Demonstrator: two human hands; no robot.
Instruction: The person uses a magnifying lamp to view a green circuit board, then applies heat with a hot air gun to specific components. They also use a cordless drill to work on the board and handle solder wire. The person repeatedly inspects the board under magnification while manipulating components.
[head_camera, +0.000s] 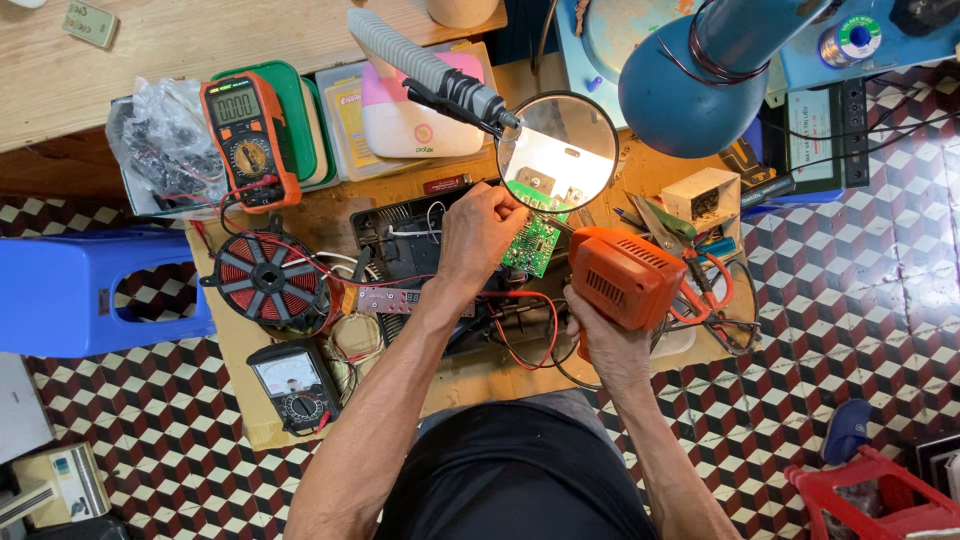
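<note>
We take the green circuit board (531, 243) as our landmark and work from the largest thing down. Under it lies the low table (470, 375), a board set on the chequered floor (850, 300). Far to the left of the circuit board stands a blue plastic stool (60, 295), and above and to its right hangs a blue lamp (690, 75). Directly above the circuit board, and partly over it, a round magnifier (557, 152) sits on a flexible arm. Left of the circuit board lies a black open casing (400, 245), then a red wound coil (272, 282); an orange multimeter (249, 140) lies above the coil and a black analogue meter (290, 383) below it.

Just to the right of the circuit board, our right hand (600, 335) is clenched on an orange soldering gun (622, 277); it looks stiff and fairly heavy, best held by its handle, well back from the hot tip. Our left hand (480, 228) rests at the left edge of the circuit board, grip closed in a pinch; we cannot tell what the fingers hold. The circuit board looks light, rigid and fragile, so we judge its bare edges the safest place to hold.
</note>
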